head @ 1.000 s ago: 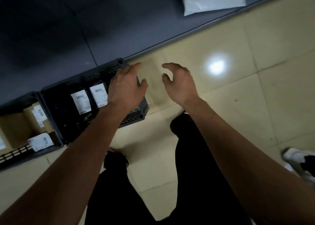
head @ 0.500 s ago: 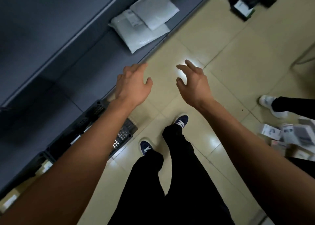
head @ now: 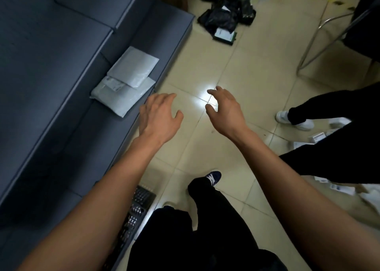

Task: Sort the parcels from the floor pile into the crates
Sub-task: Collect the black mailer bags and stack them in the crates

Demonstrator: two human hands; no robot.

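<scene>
My left hand and my right hand are both held out over the tiled floor with fingers loosely spread, holding nothing. A pile of black and white parcels lies on the floor far ahead, well beyond both hands. More small white parcels lie on the floor at the right, partly hidden by another person's legs. Only a corner of a dark perforated crate shows under my left forearm, against the sofa's base.
A grey sofa fills the left side, with two white padded mailers on its seat edge. Another person's legs and white shoe stand at the right. A metal chair frame stands at the upper right. My own legs are below.
The view has swung away from the crates toward the floor pile. The crates have dropped out of sight except one corner. Both hands stay out in front, holding nothing.
</scene>
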